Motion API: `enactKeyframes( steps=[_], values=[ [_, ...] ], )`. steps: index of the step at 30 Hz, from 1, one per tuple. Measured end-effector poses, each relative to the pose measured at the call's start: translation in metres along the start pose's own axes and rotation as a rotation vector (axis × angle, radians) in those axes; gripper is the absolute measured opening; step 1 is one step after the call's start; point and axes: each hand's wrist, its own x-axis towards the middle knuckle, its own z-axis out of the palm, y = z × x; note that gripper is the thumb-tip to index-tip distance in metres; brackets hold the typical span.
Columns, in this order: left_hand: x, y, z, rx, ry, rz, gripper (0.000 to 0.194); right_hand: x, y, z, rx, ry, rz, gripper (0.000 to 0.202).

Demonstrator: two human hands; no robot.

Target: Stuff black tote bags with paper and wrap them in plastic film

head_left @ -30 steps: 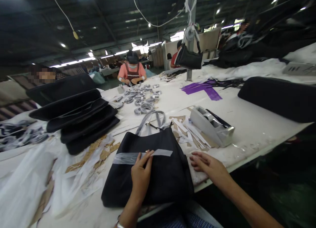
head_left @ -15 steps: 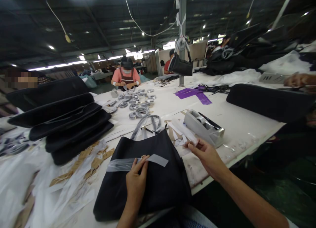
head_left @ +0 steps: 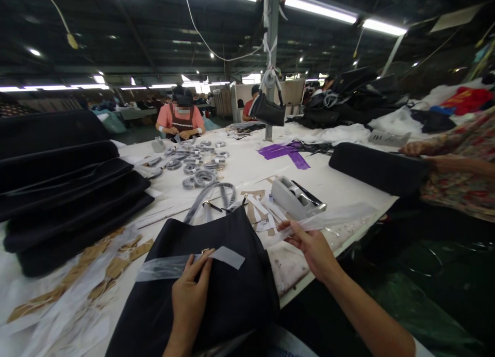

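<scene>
A black handbag [head_left: 232, 279] lies on the table in front of me, its strap [head_left: 204, 198] wrapped in clear film at the top. Across its front runs a translucent plastic strip [head_left: 164, 267], by a small gold clasp. My left hand [head_left: 192, 290] rests on the bag with fingers closed on this strip; the fingertips hide part of the clasp. Right of the bag, my right hand [head_left: 307, 243] pinches a second long translucent strip [head_left: 340, 217], which trails off to the right past the grey tape dispenser [head_left: 296, 197].
Stacked black bags [head_left: 77, 192] stand at left, beside brown paper tags [head_left: 116, 261] and plastic film. Wrapped strap coils [head_left: 201, 177] and purple sheets [head_left: 284, 153] lie farther back. A co-worker [head_left: 181, 117] sits opposite; another's arms [head_left: 444, 158] reach over a black bag at right.
The view has turned to the right. My right hand now has a long strip stretched out to its right; my left hand stays on the bag's strip.
</scene>
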Motion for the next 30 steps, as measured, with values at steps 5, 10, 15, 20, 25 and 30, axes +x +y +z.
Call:
enactKeyframes(
  steps=[5,10,15,20,25,30],
  values=[
    [0.0,-0.002,-0.001,-0.002,0.011,-0.031,0.035,0.0,-0.013,-0.019,-0.044,-0.009,0.035,0.052],
    [0.0,-0.002,-0.001,0.008,0.021,-0.039,0.033,-0.011,-0.019,-0.032,-0.148,-0.001,0.004,0.044],
    [0.001,0.008,-0.005,-0.097,0.022,-0.065,0.033,-0.027,-0.028,0.015,0.116,0.06,-0.092,0.04],
    [0.001,0.016,-0.009,-0.314,0.062,-0.115,0.03,-0.05,-0.01,0.092,0.167,-0.063,-0.187,0.043],
    [0.002,0.01,-0.009,-0.726,0.215,-0.208,0.031,-0.051,0.051,0.134,-0.316,-0.255,-0.29,0.045],
    [0.005,0.01,-0.01,-1.15,0.408,-0.164,0.031,-0.043,0.094,0.146,-0.965,-0.383,-0.637,0.048]
  ],
)
